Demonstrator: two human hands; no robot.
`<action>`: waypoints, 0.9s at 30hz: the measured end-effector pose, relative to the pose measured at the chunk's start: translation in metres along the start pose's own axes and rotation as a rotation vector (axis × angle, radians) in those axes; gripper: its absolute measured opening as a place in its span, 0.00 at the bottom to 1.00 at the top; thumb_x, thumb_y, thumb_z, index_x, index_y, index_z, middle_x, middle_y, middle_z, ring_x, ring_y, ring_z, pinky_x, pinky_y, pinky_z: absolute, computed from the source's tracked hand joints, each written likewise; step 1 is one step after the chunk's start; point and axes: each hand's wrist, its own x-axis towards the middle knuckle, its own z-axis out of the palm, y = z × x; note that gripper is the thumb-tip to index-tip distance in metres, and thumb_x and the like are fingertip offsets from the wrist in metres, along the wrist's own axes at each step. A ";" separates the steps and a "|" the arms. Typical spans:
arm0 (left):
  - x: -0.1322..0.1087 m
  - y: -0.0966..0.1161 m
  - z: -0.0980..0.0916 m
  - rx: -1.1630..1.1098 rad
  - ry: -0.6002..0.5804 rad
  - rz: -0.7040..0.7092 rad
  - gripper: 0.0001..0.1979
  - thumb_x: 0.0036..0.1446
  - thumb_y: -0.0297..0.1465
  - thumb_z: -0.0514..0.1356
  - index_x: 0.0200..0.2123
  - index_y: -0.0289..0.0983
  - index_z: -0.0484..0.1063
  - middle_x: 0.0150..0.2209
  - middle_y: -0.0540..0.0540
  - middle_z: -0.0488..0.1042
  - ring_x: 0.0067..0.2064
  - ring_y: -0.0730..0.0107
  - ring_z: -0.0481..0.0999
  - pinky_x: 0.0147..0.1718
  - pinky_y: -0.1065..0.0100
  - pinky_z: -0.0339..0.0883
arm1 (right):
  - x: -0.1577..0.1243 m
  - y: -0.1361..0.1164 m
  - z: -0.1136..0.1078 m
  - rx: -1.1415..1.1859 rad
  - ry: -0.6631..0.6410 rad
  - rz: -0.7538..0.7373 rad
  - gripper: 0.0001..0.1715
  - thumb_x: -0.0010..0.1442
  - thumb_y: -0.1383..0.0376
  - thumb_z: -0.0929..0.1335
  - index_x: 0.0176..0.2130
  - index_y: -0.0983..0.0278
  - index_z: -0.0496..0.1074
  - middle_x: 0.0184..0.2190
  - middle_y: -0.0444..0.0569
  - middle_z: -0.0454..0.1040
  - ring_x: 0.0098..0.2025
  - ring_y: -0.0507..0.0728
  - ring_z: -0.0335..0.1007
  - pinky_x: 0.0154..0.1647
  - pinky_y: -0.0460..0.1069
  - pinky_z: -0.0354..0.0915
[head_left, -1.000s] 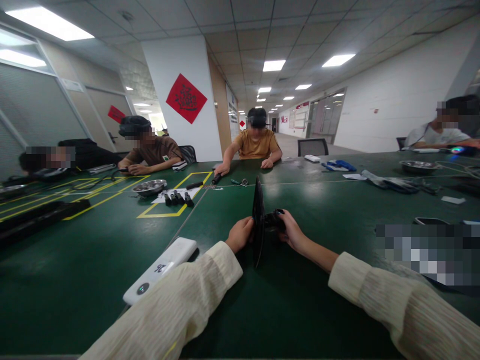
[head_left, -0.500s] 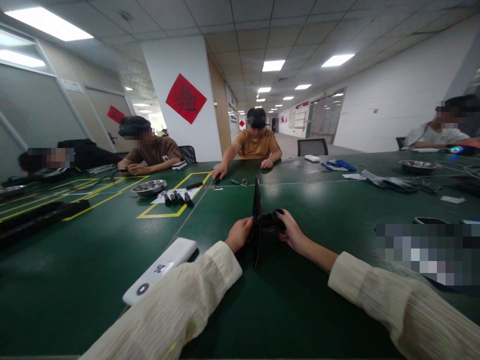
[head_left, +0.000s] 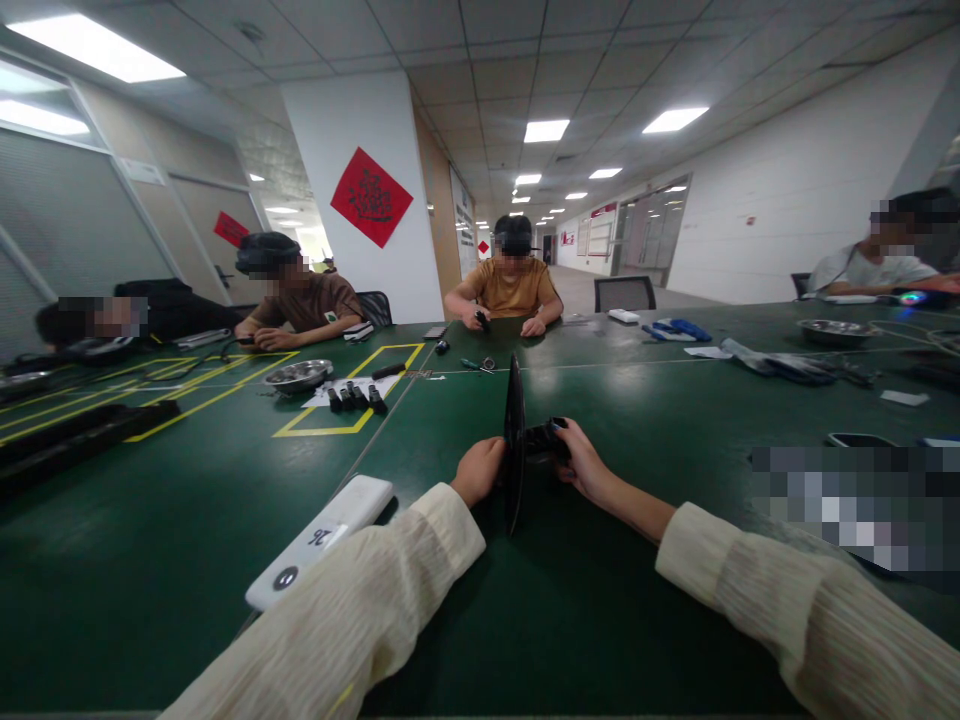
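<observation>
Left hand (head_left: pixel 480 470): fingertips hidden at black plate (head_left: pixel 514 440). Black piece (head_left: pixel 544 439) in right hand (head_left: pixel 589 465) indistinct. Right sleeve (head_left: pixel 795 595) cut off by edge.

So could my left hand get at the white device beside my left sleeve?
Probably yes, after letting go: your left hand appears to be holding the thin black piece. The white device lies close by on the green table, and nothing visible seems to block the way.

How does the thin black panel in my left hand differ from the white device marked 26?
The thin black panel stands upright, edge-on to the camera; the white device lies flat on the green table. The left hand grips the panel, not the device. The panel is black; the device is white. Both are in the near part of the scene.
</observation>
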 end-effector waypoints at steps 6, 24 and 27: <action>-0.001 0.001 0.001 0.024 0.044 0.040 0.16 0.58 0.35 0.44 0.31 0.36 0.69 0.32 0.45 0.74 0.38 0.64 0.71 0.40 0.67 0.63 | -0.002 -0.003 0.001 0.009 0.003 0.012 0.15 0.54 0.55 0.62 0.40 0.58 0.58 0.21 0.37 0.61 0.14 0.45 0.52 0.12 0.40 0.41; 0.004 -0.008 0.003 -0.058 0.061 0.099 0.13 0.58 0.36 0.48 0.34 0.37 0.70 0.34 0.46 0.74 0.40 0.62 0.72 0.42 0.64 0.64 | 0.000 0.001 -0.001 0.004 -0.018 -0.001 0.14 0.55 0.55 0.61 0.39 0.58 0.58 0.21 0.37 0.61 0.13 0.45 0.50 0.12 0.40 0.41; 0.005 -0.009 0.003 -0.059 0.057 0.084 0.14 0.58 0.37 0.48 0.34 0.37 0.70 0.32 0.46 0.74 0.40 0.62 0.72 0.42 0.64 0.64 | 0.000 0.000 0.000 0.001 -0.015 0.000 0.14 0.55 0.55 0.61 0.40 0.58 0.58 0.21 0.37 0.62 0.14 0.45 0.51 0.12 0.40 0.41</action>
